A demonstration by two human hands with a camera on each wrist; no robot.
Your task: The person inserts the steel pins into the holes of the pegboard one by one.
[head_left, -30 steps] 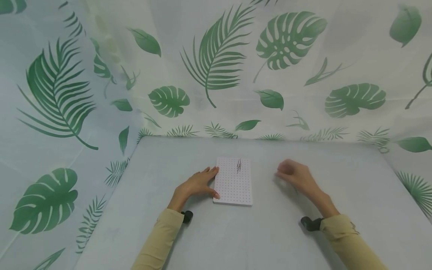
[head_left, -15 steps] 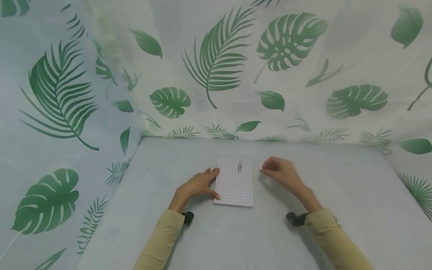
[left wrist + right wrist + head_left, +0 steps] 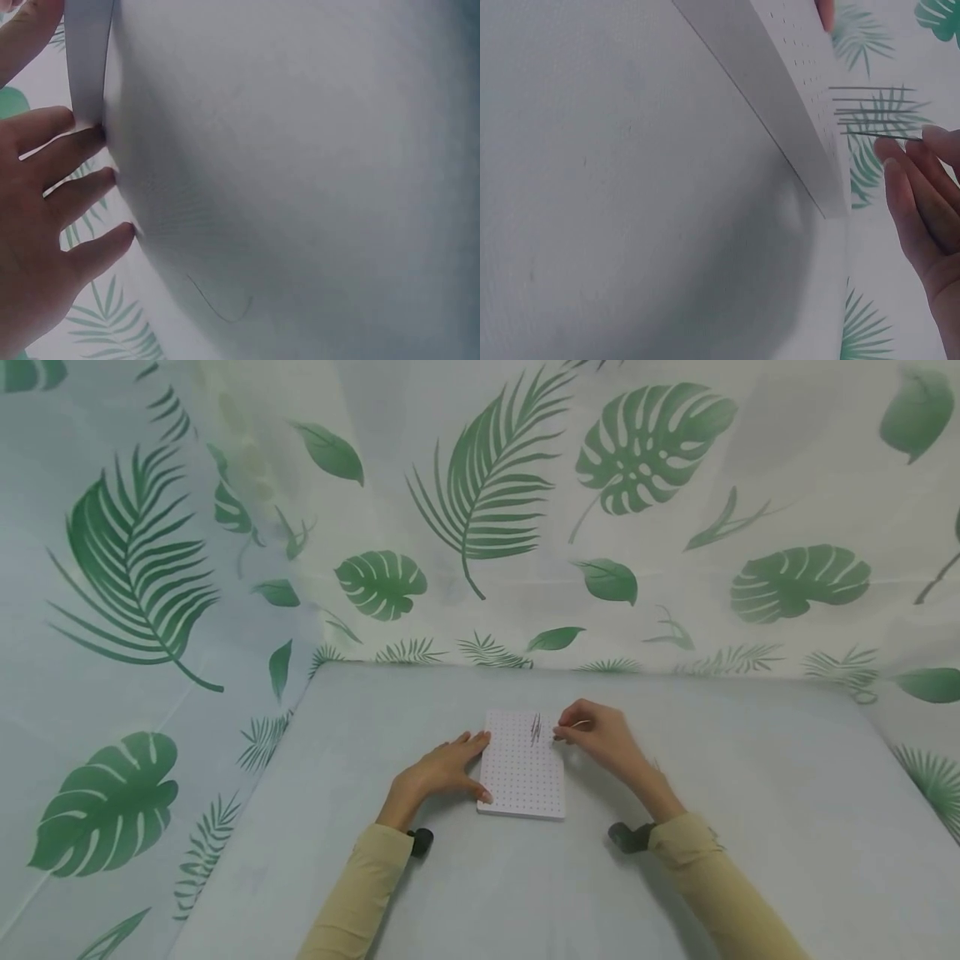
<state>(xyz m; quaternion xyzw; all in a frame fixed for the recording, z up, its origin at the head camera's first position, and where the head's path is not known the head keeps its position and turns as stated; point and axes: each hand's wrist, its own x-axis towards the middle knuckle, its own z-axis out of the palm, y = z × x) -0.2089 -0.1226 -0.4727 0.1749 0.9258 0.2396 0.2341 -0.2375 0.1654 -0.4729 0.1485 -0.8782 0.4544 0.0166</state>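
Note:
A white board with a grid of small holes [image 3: 521,777] lies flat on the table. Several thin dark pins [image 3: 870,88] stand in its far right part, side by side in the right wrist view. My right hand [image 3: 600,735] is at the board's right edge and pinches another thin pin [image 3: 881,136] between thumb and fingers. That pin's tip is close to the board's face; I cannot tell whether it is in a hole. My left hand [image 3: 438,770] rests spread against the board's left side, with the thumb at the near corner and the fingertips further up the edge.
The pale table surface [image 3: 300,827] surrounds the board. Behind it and to the left hang white sheets with green leaf prints [image 3: 480,485]. A dark wrist camera [image 3: 630,837] sits on the right wrist, and another dark camera [image 3: 422,842] on the left.
My right hand has moved left across the table to the board's right edge, still with its fingertips pinched together. The left hand and the board have stayed in place.

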